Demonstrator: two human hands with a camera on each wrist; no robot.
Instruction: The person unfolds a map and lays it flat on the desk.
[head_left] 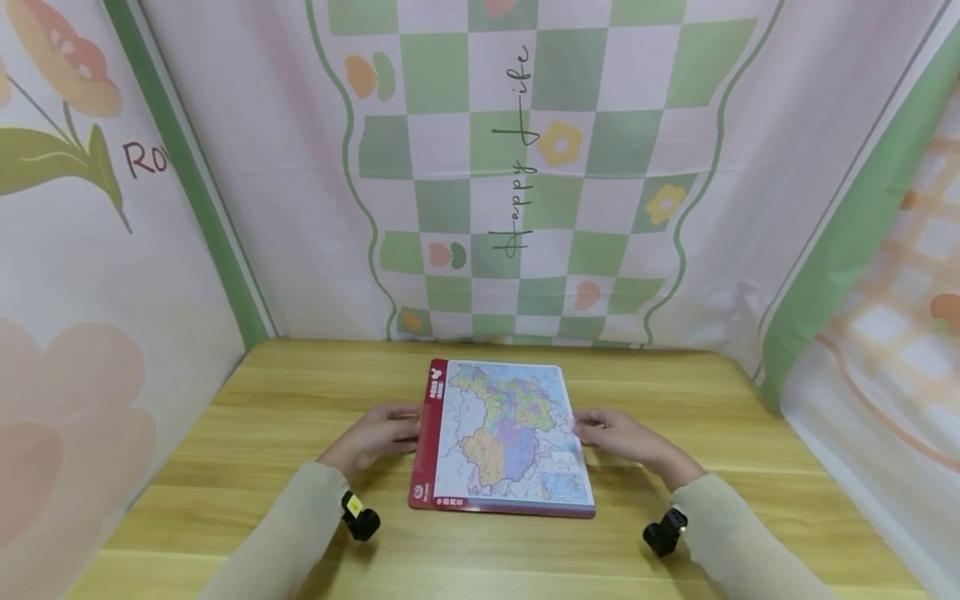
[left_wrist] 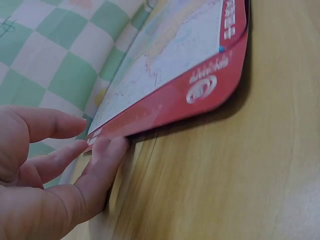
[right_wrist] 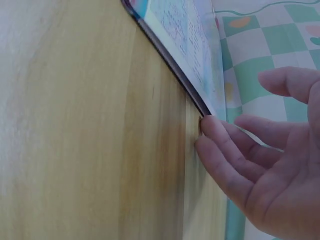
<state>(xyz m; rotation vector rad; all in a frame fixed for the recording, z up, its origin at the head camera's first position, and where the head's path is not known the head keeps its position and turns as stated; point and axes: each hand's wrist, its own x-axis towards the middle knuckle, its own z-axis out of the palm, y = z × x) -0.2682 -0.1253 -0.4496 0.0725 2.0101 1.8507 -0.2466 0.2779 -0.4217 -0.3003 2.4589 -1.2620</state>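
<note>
A flat rectangular map board [head_left: 504,437] lies on the table, turned sideways, with a coloured map and a red strip along its left side. My left hand [head_left: 381,435] is at that red edge. In the left wrist view its fingertips [left_wrist: 117,145] touch the edge while the thumb and fingers stay apart. On the opposite side my right hand [head_left: 611,433] is at the board's right edge. The right wrist view shows its fingertips [right_wrist: 210,122] against the dark rim, with the thumb [right_wrist: 280,80] held away. Neither hand is closed round the board.
The wooden table [head_left: 292,392] runs under both forearms. Behind it hangs a green and white checked curtain [head_left: 502,192], with more printed cloth [head_left: 67,275] at the left side. Small black cameras [head_left: 362,518] sit at the wrists.
</note>
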